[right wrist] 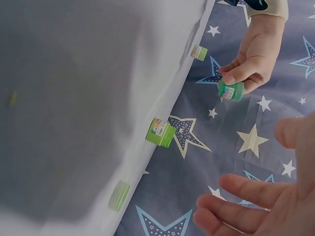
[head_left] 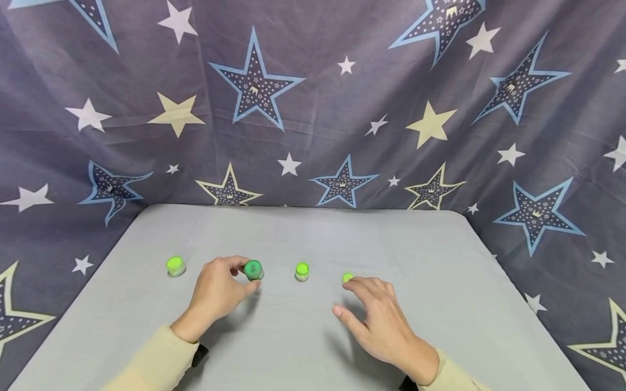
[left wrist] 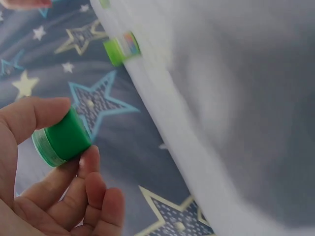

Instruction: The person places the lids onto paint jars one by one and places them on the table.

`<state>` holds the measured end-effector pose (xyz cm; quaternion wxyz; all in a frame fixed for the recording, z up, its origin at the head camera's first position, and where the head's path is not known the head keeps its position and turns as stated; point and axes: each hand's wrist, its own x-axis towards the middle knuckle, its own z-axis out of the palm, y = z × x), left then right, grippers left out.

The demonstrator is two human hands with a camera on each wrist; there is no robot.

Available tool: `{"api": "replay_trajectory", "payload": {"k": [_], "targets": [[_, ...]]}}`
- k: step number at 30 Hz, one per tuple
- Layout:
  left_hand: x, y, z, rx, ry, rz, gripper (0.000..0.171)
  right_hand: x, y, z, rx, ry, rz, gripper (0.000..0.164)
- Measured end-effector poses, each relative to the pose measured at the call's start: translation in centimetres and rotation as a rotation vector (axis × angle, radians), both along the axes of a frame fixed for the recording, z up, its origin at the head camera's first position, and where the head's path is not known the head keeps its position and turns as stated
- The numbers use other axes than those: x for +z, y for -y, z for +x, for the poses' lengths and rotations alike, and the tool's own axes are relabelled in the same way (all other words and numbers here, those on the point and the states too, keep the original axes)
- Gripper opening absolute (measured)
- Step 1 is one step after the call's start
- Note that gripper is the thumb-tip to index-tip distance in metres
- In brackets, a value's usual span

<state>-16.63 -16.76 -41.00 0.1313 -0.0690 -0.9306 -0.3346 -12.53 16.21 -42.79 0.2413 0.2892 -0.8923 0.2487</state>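
Note:
My left hand (head_left: 218,288) pinches a small jar with a dark green lid (head_left: 253,269) between thumb and fingers. In the left wrist view the green jar (left wrist: 63,137) is tilted within that grip, its clear base toward the palm. My right hand (head_left: 379,320) holds nothing; its fingers are spread over the table, and in the head view they partly cover a light green lidded jar (head_left: 348,277). Between the hands stands another light green jar (head_left: 302,272). In the right wrist view the right hand's fingers (right wrist: 256,196) are apart, with the held jar (right wrist: 230,91) beyond.
A further light green jar (head_left: 176,266) stands at the left, beyond the left hand. All rest on a table (head_left: 313,347) with a pale grey cloth. Behind and beside it hangs a dark star-patterned curtain (head_left: 313,136).

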Motion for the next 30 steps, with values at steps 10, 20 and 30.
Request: {"api": "replay_trajectory", "payload": {"k": [10,20,30], "targets": [[-0.9,3.6,-2.3,0.091,0.054,-0.062,0.029,0.2,-0.4,0.1,-0.009,0.015,0.015,0.043],[-1.6,5.5,-3.5,0.142,0.195,-0.061,0.037,-0.1,-1.0,0.1,-0.027,-0.017,0.051,0.044],[-1.9,6.2,-4.3,0.147,0.263,-0.093,0.036,-0.3,-1.5,0.2,-0.056,-0.002,0.066,0.044]]}}
